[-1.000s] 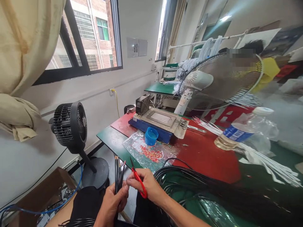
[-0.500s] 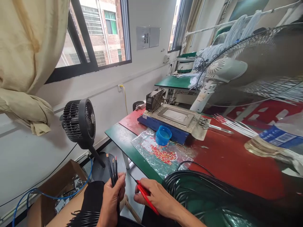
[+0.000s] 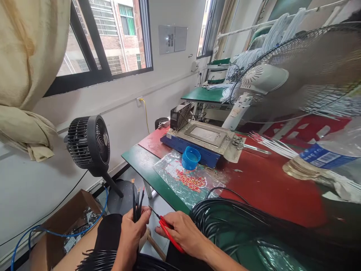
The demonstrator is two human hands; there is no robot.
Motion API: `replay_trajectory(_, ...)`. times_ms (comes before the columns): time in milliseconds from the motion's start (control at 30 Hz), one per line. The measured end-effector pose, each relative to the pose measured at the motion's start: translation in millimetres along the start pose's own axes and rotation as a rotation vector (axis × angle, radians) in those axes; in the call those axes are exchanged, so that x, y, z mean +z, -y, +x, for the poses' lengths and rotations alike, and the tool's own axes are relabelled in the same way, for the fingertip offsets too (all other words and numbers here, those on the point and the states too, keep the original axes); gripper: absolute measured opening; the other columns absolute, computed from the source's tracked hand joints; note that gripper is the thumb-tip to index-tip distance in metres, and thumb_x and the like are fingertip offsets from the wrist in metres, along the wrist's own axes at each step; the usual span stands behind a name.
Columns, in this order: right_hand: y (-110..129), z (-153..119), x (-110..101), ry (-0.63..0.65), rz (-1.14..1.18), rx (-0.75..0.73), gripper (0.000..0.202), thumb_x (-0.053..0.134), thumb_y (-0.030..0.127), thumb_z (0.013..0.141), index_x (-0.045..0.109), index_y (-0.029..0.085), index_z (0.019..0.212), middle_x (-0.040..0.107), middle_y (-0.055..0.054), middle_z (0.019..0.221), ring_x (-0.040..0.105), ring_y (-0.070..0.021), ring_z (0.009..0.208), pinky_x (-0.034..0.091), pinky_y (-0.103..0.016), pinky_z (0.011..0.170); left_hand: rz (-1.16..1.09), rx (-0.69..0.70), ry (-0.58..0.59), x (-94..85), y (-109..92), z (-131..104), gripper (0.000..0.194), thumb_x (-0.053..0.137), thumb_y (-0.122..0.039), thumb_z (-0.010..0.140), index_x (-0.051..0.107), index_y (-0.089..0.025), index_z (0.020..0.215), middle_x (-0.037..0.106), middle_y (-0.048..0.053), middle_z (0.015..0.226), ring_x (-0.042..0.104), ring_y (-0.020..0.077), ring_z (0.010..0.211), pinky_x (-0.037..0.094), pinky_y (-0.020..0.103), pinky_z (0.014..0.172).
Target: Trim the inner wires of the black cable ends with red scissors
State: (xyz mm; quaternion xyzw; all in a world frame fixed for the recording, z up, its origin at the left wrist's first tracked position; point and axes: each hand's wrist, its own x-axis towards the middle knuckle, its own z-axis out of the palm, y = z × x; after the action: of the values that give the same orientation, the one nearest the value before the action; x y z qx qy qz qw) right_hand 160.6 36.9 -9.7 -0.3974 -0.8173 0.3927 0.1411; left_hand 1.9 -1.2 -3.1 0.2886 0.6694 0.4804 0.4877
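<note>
My left hand point(image 3: 134, 229) is closed round several black cables point(image 3: 137, 203) that point upward, with bared copper and a red tip at their ends. In my right hand point(image 3: 180, 229) is a red-handled tool point(image 3: 170, 234), its thin dark tip reaching left to a small wire end at my left fingertips. Whether the tip touches that wire I cannot tell. More black cable ends point(image 3: 97, 260) lie across my lap. A large coil of black cable point(image 3: 214, 218) sits on the table at the right.
Small red and yellow pieces point(image 3: 190, 180) lie on a plastic bag near a blue cup point(image 3: 191, 158). Behind stands a blue-based heating device point(image 3: 207, 137). A black fan point(image 3: 88, 145) and a cardboard box point(image 3: 67, 226) are left; a bottle point(image 3: 316, 158) is right.
The tool's tip has come up to the wire end at my left fingertips. The cables in my left hand have shifted slightly, and the whole view has moved a little.
</note>
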Motion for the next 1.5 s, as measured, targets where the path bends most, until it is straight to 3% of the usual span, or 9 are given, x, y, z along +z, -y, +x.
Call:
replay_trajectory(167, -5.9, 1.1, 6.6, -0.054, -0.04, 0.004, 0.044, 0.045, 0.044, 0.081, 0.031, 0.016, 0.05, 0.028, 0.005, 0.049, 0.024, -0.0068, 0.047, 0.013, -0.025, 0.049, -0.029, -0.006, 0.023, 1.4, 1.4, 2.1, 0.042, 0.069, -0.046, 0.056, 0.061, -0.01, 0.076, 0.036, -0.009, 0.043, 0.024, 0.0022, 0.037, 0.012, 0.02, 0.04)
replay_trajectory(267, -7.5, 1.9, 7.1, -0.051, 0.055, 0.022, 0.048, 0.047, 0.046, 0.081, 0.03, 0.016, 0.048, 0.025, 0.005, 0.047, 0.024, -0.0062, 0.047, 0.014, -0.024, 0.048, -0.065, -0.021, 0.02, 3.0, 2.0, 1.4, 0.041, 0.07, -0.046, 0.056, 0.061, -0.011, 0.075, 0.04, -0.008, 0.046, 0.024, 0.0013, 0.037, 0.012, 0.02, 0.039)
replay_trajectory(467, -5.5, 4.7, 4.4, -0.005, 0.676, 0.128, 0.045, 0.051, 0.056, 0.076, 0.054, 0.015, 0.059, 0.039, 0.005, 0.043, 0.034, -0.0063, 0.039, 0.024, -0.02, 0.041, -0.18, -0.112, 0.158, 3.6, 7.4, -5.1, 0.047, 0.072, -0.043, 0.056, 0.061, -0.01, 0.087, 0.036, -0.01, 0.041, 0.025, 0.002, 0.038, 0.012, 0.019, 0.04)
replay_trajectory(667, -0.6, 6.4, 4.5, 0.016, 1.057, 0.176, 0.046, 0.058, 0.058, 0.069, 0.056, 0.012, 0.059, 0.045, 0.003, 0.042, 0.036, -0.005, 0.034, 0.025, -0.018, 0.036, -0.195, -0.134, 0.241, 6.1, 7.9, -15.0, 0.035, 0.074, -0.037, 0.057, 0.062, -0.011, 0.077, 0.047, -0.005, 0.044, 0.034, 0.0034, 0.039, 0.019, 0.019, 0.039)
replay_trajectory(900, 0.7, 3.9, 4.0, 0.059, 1.014, 0.153, 0.042, 0.068, 0.052, 0.061, 0.053, 0.013, 0.055, 0.046, 0.004, 0.042, 0.037, -0.0044, 0.035, 0.027, -0.017, 0.035, -0.176, -0.093, 0.182, 10.7, 10.0, -12.6, 0.035, 0.073, -0.04, 0.056, 0.062, -0.011, 0.072, 0.049, -0.004, 0.038, 0.036, 0.0048, 0.036, 0.024, 0.019, 0.038)
replay_trajectory(1033, 2.4, 3.5, 4.4, 0.075, 1.114, 0.167, 0.043, 0.067, 0.053, 0.062, 0.054, 0.012, 0.057, 0.046, 0.004, 0.042, 0.038, -0.0049, 0.035, 0.028, -0.018, 0.036, -0.216, -0.09, 0.163, 10.1, 9.4, -12.9, 0.035, 0.074, -0.04, 0.054, 0.062, -0.012, 0.072, 0.049, -0.005, 0.041, 0.036, 0.0039, 0.036, 0.022, 0.018, 0.038)
replay_trajectory(1167, 2.7, 3.4, 4.7, 0.065, 1.177, 0.19, 0.045, 0.064, 0.055, 0.066, 0.056, 0.011, 0.059, 0.047, 0.003, 0.042, 0.039, -0.0056, 0.035, 0.027, -0.018, 0.035, -0.243, -0.125, 0.185, 10.8, 11.3, -13.7, 0.039, 0.076, -0.042, 0.051, 0.061, -0.013, 0.071, 0.052, -0.004, 0.047, 0.036, 0.0029, 0.035, 0.017, 0.018, 0.038)
replay_trajectory(1500, 1.4, 2.6, 8.8, 0.075, 1.135, 0.134, 0.042, 0.069, 0.051, 0.063, 0.058, 0.011, 0.061, 0.047, 0.004, 0.043, 0.04, -0.0055, 0.037, 0.029, -0.018, 0.037, -0.251, -0.173, 0.289, 9.6, 18.1, -11.3, 0.038, 0.07, -0.05, 0.055, 0.052, -0.016, 0.056, 0.043, -0.006, 0.034, 0.027, 0.0028, 0.031, 0.011, 0.021, 0.038)
